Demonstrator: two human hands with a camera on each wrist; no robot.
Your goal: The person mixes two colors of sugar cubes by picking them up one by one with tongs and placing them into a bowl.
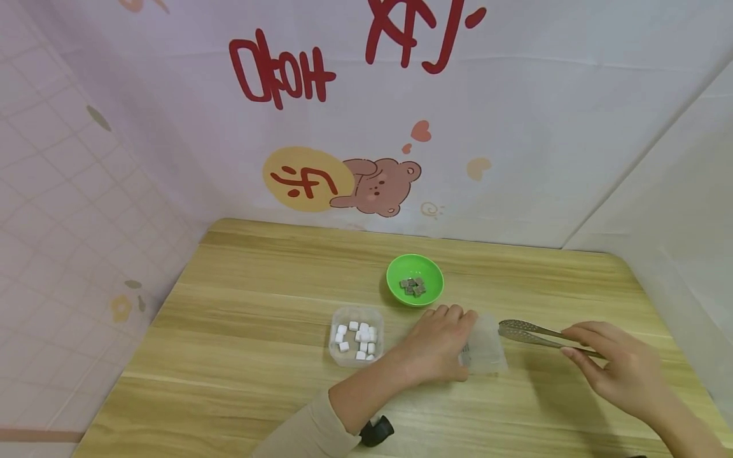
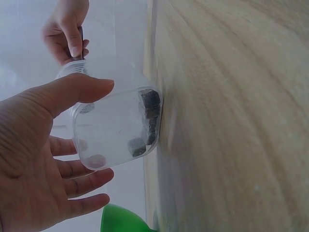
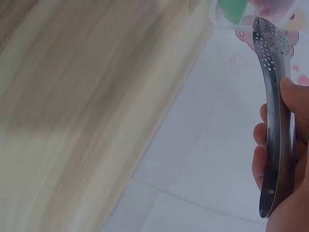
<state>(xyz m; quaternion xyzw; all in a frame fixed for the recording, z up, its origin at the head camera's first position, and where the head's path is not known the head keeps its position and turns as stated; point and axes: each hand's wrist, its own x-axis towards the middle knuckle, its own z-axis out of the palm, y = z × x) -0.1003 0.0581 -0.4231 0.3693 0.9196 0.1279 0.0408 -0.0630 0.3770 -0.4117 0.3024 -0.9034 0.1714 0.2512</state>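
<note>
Head view: metal tongs [image 1: 523, 336] in the right hand [image 1: 623, 367], clear container [image 1: 487, 346] partly hidden in the grip of the left hand [image 1: 438, 343].

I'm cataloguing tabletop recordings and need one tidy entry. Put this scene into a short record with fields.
Left hand: grips a rounded-square clear plastic tub, tipped on its side
Tipped tub contents: small dark-grey cubes
Right hand: holds slim silver metal tongs, perforated tips near the tipped tub; contact unclear
Bowl: round bright-green bowl, grey cubes inside
Second tub: upright square clear plastic container, white cubes inside
Surface: light wood-grain table
</note>
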